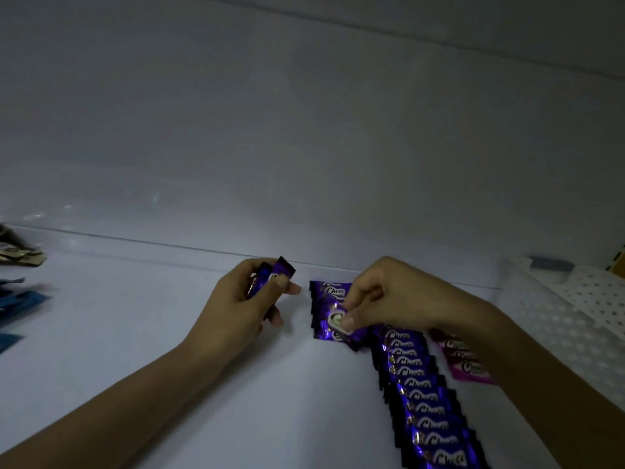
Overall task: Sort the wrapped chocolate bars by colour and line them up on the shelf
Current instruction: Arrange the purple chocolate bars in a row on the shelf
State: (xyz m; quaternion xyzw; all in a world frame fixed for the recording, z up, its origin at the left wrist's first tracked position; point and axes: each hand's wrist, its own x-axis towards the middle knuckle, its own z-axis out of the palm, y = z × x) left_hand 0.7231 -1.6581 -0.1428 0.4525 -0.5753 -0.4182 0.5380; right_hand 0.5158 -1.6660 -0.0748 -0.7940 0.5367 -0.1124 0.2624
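Purple bars (422, 397), right hand (389, 296) pinching 1, left hand (243, 299) gripping 2

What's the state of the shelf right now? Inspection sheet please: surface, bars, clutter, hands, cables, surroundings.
Surface: white shelf, dim light.
Job's things: long purple row, overlapped, running front to back; short purple row left of it; pink bars right of it, partly behind the right forearm; blue bars at far left.
Clutter: tan packets far left, blurred.
Hands: left hand grips spare purple bars; right hand pinches a purple bar at the short row.
Cables: nothing seen.
Surroundings: white back wall; perforated white panel at right.
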